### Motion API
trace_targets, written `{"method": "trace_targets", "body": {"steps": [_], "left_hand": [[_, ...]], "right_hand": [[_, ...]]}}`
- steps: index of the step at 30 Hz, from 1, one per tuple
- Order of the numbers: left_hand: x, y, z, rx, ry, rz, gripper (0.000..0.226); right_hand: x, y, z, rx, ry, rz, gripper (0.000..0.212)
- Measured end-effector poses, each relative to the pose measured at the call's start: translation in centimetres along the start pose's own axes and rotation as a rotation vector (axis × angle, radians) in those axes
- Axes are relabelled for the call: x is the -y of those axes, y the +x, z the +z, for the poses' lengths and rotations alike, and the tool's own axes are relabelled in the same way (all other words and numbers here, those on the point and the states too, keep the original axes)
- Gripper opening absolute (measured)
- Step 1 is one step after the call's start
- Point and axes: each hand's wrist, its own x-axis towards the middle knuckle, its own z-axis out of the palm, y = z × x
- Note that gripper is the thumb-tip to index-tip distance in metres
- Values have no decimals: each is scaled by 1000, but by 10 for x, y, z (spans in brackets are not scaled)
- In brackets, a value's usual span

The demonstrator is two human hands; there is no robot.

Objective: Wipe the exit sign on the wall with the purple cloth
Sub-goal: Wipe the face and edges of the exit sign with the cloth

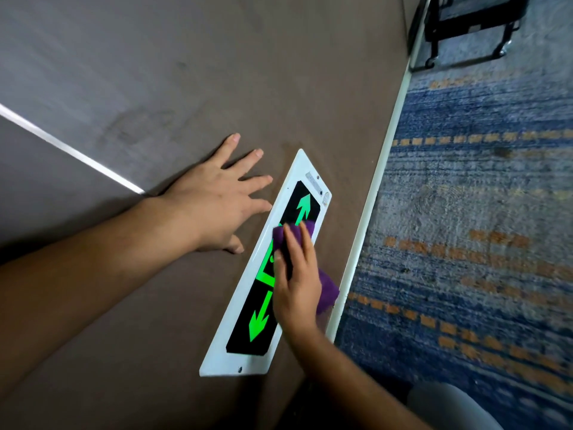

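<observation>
**One sign, one cloth, two hands at the wall**

We are seeing one long white-framed exit sign point(245, 336) with a black panel and two green arrows, mounted low on the brown wall point(186, 72). Our right hand point(296, 283) is pressing one crumpled purple cloth point(327, 288) flat against the sign's middle, fingers extended over it. Our left hand point(214, 200) is lying open, fingers spread, on bare wall just beside the sign's upper edge, gripping nothing. A white baseboard point(375, 193) is bordering the blue-and-orange carpet point(465, 212). We are reading no legible writing.
</observation>
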Motion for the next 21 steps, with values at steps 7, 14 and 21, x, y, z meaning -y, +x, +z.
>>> {"method": "trace_targets", "body": {"steps": [7, 14, 21], "left_hand": [[-2, -4, -1, -3, -39, 3, 87], [-3, -3, 1, -38, -73, -9, 85], [-1, -2, -2, -35, -63, -7, 87]], "right_hand": [[-19, -96, 0, 155, -50, -180, 71], [1, 40, 5, 62, 40, -55, 55], [14, 137, 0, -55, 48, 63, 51]]}}
